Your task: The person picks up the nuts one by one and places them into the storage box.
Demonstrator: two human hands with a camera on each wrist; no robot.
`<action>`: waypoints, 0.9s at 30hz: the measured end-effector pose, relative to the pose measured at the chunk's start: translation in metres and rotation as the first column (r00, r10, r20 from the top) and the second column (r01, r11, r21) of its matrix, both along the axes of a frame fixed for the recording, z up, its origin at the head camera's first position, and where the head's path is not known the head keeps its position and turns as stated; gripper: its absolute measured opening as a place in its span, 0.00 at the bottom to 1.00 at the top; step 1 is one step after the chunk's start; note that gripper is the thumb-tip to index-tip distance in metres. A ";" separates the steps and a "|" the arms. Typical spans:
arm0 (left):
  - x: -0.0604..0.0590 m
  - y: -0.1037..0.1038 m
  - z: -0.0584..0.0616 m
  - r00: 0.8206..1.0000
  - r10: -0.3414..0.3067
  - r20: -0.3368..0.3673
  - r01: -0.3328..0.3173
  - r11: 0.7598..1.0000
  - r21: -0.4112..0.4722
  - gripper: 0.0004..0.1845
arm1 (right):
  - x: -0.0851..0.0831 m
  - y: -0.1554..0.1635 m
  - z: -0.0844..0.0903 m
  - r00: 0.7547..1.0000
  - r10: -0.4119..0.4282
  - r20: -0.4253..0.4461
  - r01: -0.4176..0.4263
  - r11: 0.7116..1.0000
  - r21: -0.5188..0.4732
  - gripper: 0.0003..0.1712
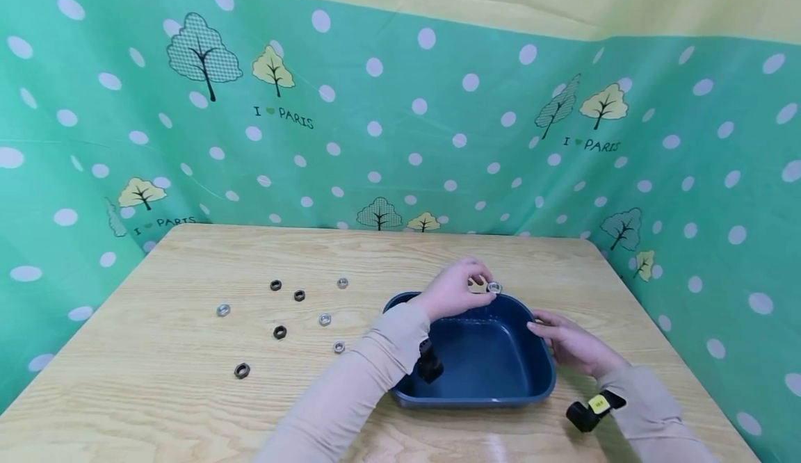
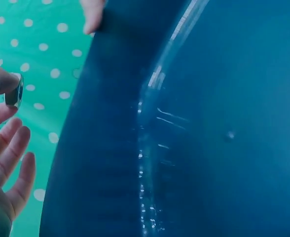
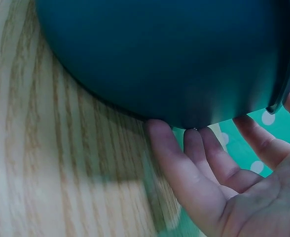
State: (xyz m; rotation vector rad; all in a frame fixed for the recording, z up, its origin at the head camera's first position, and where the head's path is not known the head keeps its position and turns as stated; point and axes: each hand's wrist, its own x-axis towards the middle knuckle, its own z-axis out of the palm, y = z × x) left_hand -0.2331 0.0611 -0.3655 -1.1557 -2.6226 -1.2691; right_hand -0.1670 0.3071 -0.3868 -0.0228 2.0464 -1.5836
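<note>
A dark blue plastic tray (image 1: pixel 475 399) stands on the wooden table (image 1: pixel 188 407), right of the middle. My left hand (image 1: pixel 484 284) hovers over the tray's far rim and pinches a small silver nut (image 1: pixel 494 287) between thumb and forefinger. In the left wrist view the nut (image 2: pixel 14 92) shows edge-on at the fingertips of the left hand (image 2: pixel 7 148), beside the tray's inner wall (image 2: pixel 110 148). My right hand (image 1: pixel 566 343) rests against the tray's right side. In the right wrist view its fingers (image 3: pixel 199 173) lie straight along the tray's outer wall (image 3: pixel 160 49).
Several loose nuts lie on the table left of the tray, some silver (image 1: pixel 223 309) and some black (image 1: pixel 242 370). A green dotted cloth (image 1: pixel 400 136) closes off the back and both sides. Black wrist cameras (image 1: pixel 591 411) sit on both forearms.
</note>
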 end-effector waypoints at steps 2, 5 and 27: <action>0.001 0.002 -0.001 0.999 -0.027 -0.021 0.027 0.999 -0.030 0.08 | -0.001 0.000 0.000 1.000 0.002 0.000 -0.002 1.000 -0.005 0.42; 0.004 0.004 -0.002 0.995 -0.089 -0.050 0.083 0.991 -0.101 0.09 | -0.001 0.000 0.000 1.000 0.001 0.003 -0.001 1.000 -0.005 0.41; 0.012 0.012 -0.020 0.954 -0.297 -0.032 0.239 0.823 -0.515 0.07 | 0.003 -0.002 -0.002 0.999 -0.048 0.005 0.048 0.997 0.055 0.41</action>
